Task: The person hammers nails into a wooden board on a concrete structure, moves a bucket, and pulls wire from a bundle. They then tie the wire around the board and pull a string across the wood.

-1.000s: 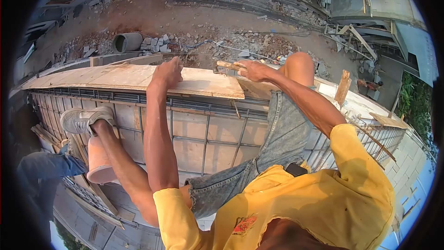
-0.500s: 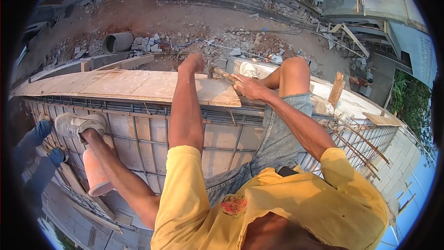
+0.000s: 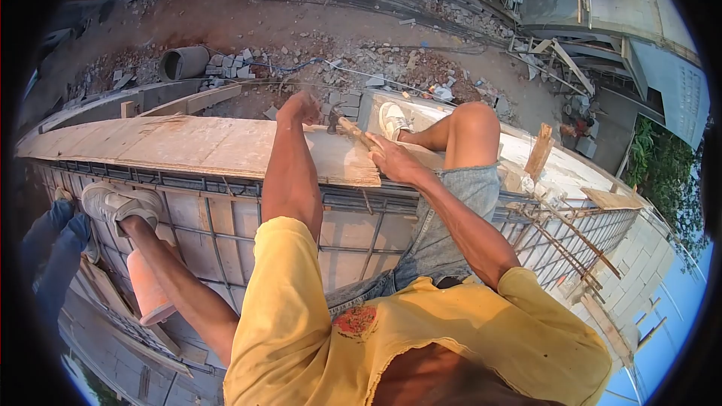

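Note:
My right hand (image 3: 398, 159) grips a hammer (image 3: 352, 130) by its wooden handle. The hammer's metal head lies over the far edge of a long plywood board (image 3: 188, 137), a short way right of my left hand (image 3: 302, 108). That hand is closed at the board's far edge, its fingers curled and mostly turned away; I cannot tell what is in them. Beneath the board runs a cage of steel reinforcing bars (image 3: 293, 237). One of my feet, in a pale shoe (image 3: 120, 205), rests on the bars at left, and my other shoe (image 3: 393, 120) is beyond the board.
An orange bucket (image 3: 149, 282) hangs beside my leg. Another person's jeans (image 3: 56, 256) show at far left. A wooden stake (image 3: 539, 152) stands at right, with bars jutting out (image 3: 575, 244) below it. Rubble and a concrete pipe (image 3: 184, 64) lie on the ground below.
The whole view has shifted slightly. The hammer's head now shows plainly over the board's edge, where it was harder to see. My left hand stays closed near the same edge.

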Demonstrator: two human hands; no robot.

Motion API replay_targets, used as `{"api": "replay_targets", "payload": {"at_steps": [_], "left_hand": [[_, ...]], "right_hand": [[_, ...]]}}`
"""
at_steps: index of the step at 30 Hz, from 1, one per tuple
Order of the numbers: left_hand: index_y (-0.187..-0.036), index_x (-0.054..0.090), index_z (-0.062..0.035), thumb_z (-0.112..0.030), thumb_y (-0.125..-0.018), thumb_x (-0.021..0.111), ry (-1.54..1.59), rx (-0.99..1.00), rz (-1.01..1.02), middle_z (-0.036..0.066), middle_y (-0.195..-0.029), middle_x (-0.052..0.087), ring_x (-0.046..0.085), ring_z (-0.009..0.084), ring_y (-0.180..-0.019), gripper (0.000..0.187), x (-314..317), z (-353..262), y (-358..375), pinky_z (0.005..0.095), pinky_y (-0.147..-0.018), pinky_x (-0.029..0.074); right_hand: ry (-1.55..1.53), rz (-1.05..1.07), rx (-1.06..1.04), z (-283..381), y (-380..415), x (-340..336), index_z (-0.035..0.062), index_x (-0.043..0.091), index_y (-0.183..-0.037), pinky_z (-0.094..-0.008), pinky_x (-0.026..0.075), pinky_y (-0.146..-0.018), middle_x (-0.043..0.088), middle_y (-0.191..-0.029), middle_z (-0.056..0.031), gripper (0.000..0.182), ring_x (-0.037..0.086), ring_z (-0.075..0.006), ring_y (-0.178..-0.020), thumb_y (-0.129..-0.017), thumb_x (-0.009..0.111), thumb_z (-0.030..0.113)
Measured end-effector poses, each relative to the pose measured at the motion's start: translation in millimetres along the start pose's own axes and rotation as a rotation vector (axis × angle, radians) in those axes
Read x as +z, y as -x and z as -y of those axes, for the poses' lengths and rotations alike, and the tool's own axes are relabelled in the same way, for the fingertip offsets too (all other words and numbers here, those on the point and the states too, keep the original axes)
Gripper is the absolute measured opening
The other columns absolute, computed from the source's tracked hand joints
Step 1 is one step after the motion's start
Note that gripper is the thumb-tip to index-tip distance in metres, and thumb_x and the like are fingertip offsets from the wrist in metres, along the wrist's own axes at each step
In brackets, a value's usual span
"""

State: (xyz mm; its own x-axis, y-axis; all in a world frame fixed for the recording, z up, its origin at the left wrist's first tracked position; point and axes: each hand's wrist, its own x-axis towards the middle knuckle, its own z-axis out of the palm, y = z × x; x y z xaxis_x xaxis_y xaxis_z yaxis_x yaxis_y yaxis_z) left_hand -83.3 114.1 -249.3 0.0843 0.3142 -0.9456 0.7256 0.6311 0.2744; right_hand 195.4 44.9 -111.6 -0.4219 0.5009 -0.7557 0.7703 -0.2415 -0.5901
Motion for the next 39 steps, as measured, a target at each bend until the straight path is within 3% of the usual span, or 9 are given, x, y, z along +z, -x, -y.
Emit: {"api": "replay_targets", "payload": {"at_steps": [2, 8, 11, 20, 23, 25, 29, 32, 39], "left_hand": [[-0.082, 0.074, -0.0094, -0.012, -0.077, 0.076, 0.079, 0.020, -0.060, 0.004, -0.075, 0.072, 0.070, 0.0155, -0.068, 0.006, -0.8, -1.2, 4.8, 0.0356, -0.061, 0.054], [-0.088, 0.077, -0.0097, -0.010, -0.074, 0.074, -0.018, -0.034, 0.046, 0.008, -0.085, 0.074, 0.072, 0.0199, -0.076, 0.014, 2.5, 7.7, -12.9, 0.0383, -0.066, 0.055], [-0.095, 0.078, -0.0094, -0.011, -0.071, 0.075, -0.709, 0.190, 0.010, 0.013, -0.097, 0.076, 0.074, 0.0275, -0.087, 0.024, 23.3, 31.5, -63.6, 0.0420, -0.072, 0.057], [-0.096, 0.079, -0.0100, -0.015, -0.069, 0.075, -0.012, 0.006, -0.097, 0.014, -0.101, 0.076, 0.073, 0.0321, -0.092, 0.028, 33.6, 67.8, -86.2, 0.0411, -0.074, 0.056], [-0.090, 0.078, -0.0085, -0.009, -0.067, 0.075, -0.371, 0.089, -0.135, 0.007, -0.081, 0.074, 0.067, 0.0180, -0.068, 0.023, 27.0, 34.2, -49.3, 0.0351, -0.057, 0.051], [-0.091, 0.078, -0.0075, -0.010, -0.068, 0.076, -0.240, 0.042, -0.168, 0.007, -0.081, 0.073, 0.067, 0.0173, -0.070, 0.023, 28.9, 35.5, -46.7, 0.0344, -0.058, 0.051], [-0.091, 0.078, -0.0062, -0.010, -0.069, 0.077, 0.056, -0.066, -0.165, 0.006, -0.082, 0.073, 0.067, 0.0158, -0.073, 0.022, 31.3, 51.2, -59.8, 0.0335, -0.061, 0.051], [-0.086, 0.078, -0.0098, -0.015, -0.069, 0.075, -0.076, -0.024, -0.173, 0.009, -0.080, 0.074, 0.070, 0.0264, -0.073, 0.018, 27.3, 34.7, -37.0, 0.0385, -0.064, 0.052], [-0.090, 0.080, -0.0151, -0.014, -0.073, 0.076, 0.035, 0.001, -0.148, 0.004, -0.085, 0.076, 0.070, 0.0203, -0.076, 0.018, 35.2, 52.9, -54.7, 0.0385, -0.066, 0.051]], "right_hand": [[-0.012, 0.004, 0.007, 2.6, -2.1, -0.4, 0.0076, 0.036, -0.154, -0.0448, 0.039, -0.112, 0.049, -0.148, -0.0248, 0.058, 0.049, -0.0396, -0.135, -0.100, 0.046, 0.025], [-0.039, 0.035, 0.020, -0.3, -4.6, -7.8, 0.0051, 0.036, -0.154, -0.0425, 0.038, -0.113, 0.049, -0.148, -0.0237, 0.059, 0.049, -0.0375, -0.137, -0.100, 0.049, 0.025], [-0.069, 0.020, 0.013, -3.2, -5.2, -8.4, 0.0049, 0.036, -0.154, -0.0415, 0.037, -0.114, 0.049, -0.149, -0.0230, 0.060, 0.047, -0.0366, -0.138, -0.100, 0.052, 0.025], [-0.308, -0.408, 0.126, 15.5, 20.4, -35.3, 0.0077, 0.035, -0.154, -0.0434, 0.039, -0.111, 0.052, -0.145, -0.0252, 0.059, 0.050, -0.0380, -0.135, -0.102, 0.052, 0.029], [-0.334, -0.451, 0.078, 33.8, 32.4, -63.3, 0.0087, 0.035, -0.155, -0.0445, 0.041, -0.108, 0.054, -0.142, -0.0256, 0.059, 0.054, -0.0389, -0.130, -0.103, 0.052, 0.029], [-0.303, -0.478, 0.022, 34.1, 29.8, -59.5, 0.0085, 0.034, -0.155, -0.0449, 0.042, -0.106, 0.054, -0.141, -0.0258, 0.059, 0.056, -0.0391, -0.127, -0.103, 0.051, 0.029], [-0.287, -0.373, -0.010, 26.2, 19.4, -30.5, 0.0093, 0.034, -0.155, -0.0462, 0.043, -0.106, 0.056, -0.139, -0.0271, 0.058, 0.056, -0.0424, -0.127, -0.103, 0.050, 0.030], [-0.246, -0.273, 0.004, 21.9, 11.0, -13.6, 0.0115, 0.034, -0.155, -0.0477, 0.043, -0.105, 0.058, -0.136, -0.0280, 0.058, 0.056, -0.0453, -0.125, -0.103, 0.049, 0.031], [-0.211, -0.193, 0.142, 51.8, 9.3, -27.6, 0.0157, 0.034, -0.156, -0.0480, 0.045, -0.100, 0.062, -0.126, -0.0281, 0.056, 0.060, -0.0428, -0.118, -0.104, 0.049, 0.031]]}}
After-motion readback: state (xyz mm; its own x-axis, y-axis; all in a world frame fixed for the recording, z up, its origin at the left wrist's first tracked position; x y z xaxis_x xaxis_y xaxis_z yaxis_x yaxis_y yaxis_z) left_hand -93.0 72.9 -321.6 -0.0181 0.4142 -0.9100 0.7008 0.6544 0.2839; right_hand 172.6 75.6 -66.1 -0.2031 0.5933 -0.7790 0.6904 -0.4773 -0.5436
